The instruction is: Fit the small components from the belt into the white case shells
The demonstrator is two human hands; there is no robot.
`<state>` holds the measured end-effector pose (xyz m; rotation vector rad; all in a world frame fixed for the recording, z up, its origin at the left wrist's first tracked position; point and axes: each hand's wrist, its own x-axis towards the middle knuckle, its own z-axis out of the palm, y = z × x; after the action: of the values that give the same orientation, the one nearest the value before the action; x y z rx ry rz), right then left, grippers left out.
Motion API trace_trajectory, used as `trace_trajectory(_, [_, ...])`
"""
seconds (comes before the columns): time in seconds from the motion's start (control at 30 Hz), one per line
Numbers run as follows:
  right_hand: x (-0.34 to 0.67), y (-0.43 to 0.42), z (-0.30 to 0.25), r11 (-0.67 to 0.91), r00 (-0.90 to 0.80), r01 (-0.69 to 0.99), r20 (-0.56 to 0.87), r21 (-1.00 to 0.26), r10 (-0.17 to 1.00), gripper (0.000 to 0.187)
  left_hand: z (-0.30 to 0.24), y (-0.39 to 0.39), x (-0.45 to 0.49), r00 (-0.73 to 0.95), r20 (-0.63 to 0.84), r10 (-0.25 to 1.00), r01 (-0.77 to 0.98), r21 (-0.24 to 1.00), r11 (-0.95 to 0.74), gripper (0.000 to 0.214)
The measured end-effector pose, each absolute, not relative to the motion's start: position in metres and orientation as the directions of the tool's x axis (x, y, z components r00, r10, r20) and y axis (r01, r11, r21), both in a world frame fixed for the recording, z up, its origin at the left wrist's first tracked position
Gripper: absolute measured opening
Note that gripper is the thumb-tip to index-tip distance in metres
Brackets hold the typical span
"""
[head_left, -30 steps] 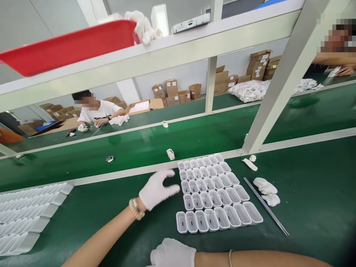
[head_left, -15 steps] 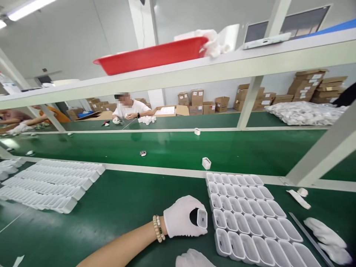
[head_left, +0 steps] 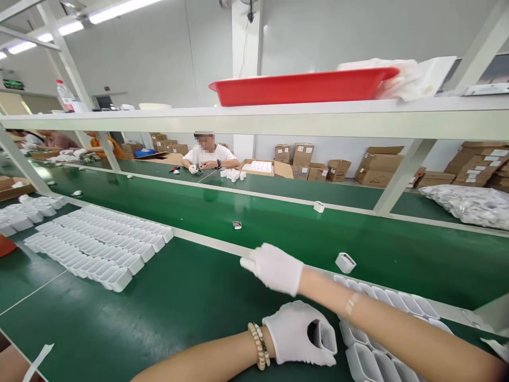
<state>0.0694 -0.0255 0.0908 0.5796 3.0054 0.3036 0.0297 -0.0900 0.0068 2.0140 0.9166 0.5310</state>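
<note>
One white container (head_left: pixel 328 338), in the head view, sits gripped in your left hand (head_left: pixel 293 334) beside similar containers (head_left: pixel 362 363), while your right hand (head_left: pixel 273 268), its closure impossible to tell, extends over the pale rail (head_left: pixel 210 242).

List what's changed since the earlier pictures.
The left hand, open beside the cup rows a second ago, has taken hold of a white cup. The right hand has moved forward and leftward, from nearer than the left hand to beyond it. The view swung left. The red tray stayed on the shelf.
</note>
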Motion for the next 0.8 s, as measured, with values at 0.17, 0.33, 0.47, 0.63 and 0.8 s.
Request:
trace_trajectory(0.17, [0.02, 0.067, 0.072, 0.866, -0.912, 0.334, -0.105, 0.371, 0.396, 0.02, -0.015, -0.081, 0.036, 0.649, 0.014, 0.76, 0.423, 0.824, -0.377, 0.02])
trace_trajectory(0.33, [-0.003, 0.103, 0.05, 0.815, -0.862, 0.434, -0.086, 0.384, 0.499, 0.038, -0.051, -0.064, 0.055, 0.506, 0.053, 0.861, 0.533, 0.765, -0.361, 0.015])
trace_trajectory(0.47, [-0.001, 0.109, 0.051, 0.782, -0.802, 0.578, -0.013, 0.234, 0.597, 0.028, -0.046, -0.065, 0.051, 0.55, 0.116, 0.827, 0.465, 0.78, -0.419, 0.018])
trace_trajectory(0.63, [0.037, 0.095, 0.069, 0.748, -0.74, 0.655, 0.113, -0.106, 0.663, 0.019, -0.012, -0.082, 0.027, 0.477, 0.149, 0.866, 0.344, 0.875, -0.34, 0.043])
trace_trajectory(0.8, [0.123, 0.03, 0.087, 0.72, -0.675, 0.561, 0.277, -0.409, 0.684, 0.017, 0.01, -0.099, 0.025, 0.269, 0.171, 0.948, 0.247, 0.939, -0.239, 0.046])
